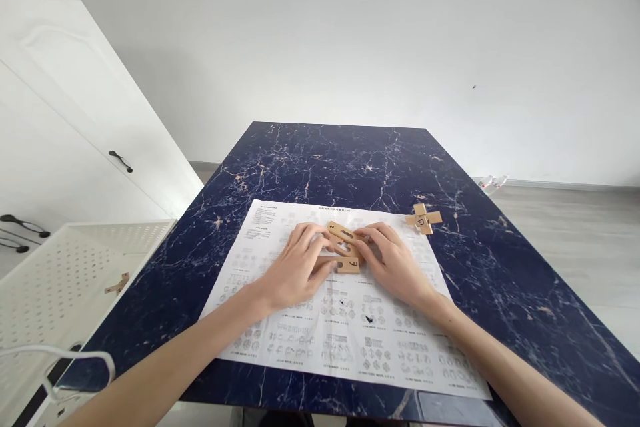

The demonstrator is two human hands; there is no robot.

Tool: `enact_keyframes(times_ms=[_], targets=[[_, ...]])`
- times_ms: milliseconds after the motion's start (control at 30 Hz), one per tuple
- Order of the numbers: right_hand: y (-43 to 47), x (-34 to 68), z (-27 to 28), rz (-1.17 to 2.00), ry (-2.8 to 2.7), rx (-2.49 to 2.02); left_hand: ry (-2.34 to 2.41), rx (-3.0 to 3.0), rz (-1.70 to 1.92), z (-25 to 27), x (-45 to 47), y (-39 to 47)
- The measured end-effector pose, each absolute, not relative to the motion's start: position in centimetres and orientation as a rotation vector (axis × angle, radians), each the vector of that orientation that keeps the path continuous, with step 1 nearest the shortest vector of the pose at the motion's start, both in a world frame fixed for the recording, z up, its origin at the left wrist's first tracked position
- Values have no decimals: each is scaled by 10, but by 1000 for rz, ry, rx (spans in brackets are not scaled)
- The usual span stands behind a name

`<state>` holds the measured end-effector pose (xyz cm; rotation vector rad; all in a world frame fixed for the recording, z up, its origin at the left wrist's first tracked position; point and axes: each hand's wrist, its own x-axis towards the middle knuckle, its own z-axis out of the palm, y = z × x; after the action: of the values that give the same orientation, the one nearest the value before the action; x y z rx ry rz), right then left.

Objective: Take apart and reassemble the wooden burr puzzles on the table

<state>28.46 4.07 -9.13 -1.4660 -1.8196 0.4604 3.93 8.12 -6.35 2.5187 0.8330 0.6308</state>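
Note:
Several flat wooden puzzle pieces lie together between my hands, over a printed instruction sheet (250, 280). One slotted piece marked 2 (334, 227) is tilted at the back, and my right hand (393, 260) pinches its right end between thumb and fingers. In front is a notched piece marked with a 7-like sign (350, 265), which the thumb and fingers of my left hand (297, 263) grip at its left end. Another wooden piece shows partly between these two. My fingers hide some of the edges, so how the pieces join cannot be seen fully.
A cross-shaped wooden puzzle (424, 219) rests at the sheet's back right corner on the dark blue marbled table (340, 160). At left are a white perforated surface (55, 273) with a small wooden piece (118, 283), a white cable (65, 350) and a white cabinet (80, 93).

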Motion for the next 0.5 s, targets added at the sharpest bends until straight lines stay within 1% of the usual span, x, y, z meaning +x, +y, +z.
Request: enact_keyframes(times_ms=[133, 500], targets=[[38, 281, -90, 495, -1853, -1419, 846, 2554, 700, -66, 39, 81], [33, 273, -85, 577, -1917, -1268, 688, 2508, 567, -60, 38, 79]])
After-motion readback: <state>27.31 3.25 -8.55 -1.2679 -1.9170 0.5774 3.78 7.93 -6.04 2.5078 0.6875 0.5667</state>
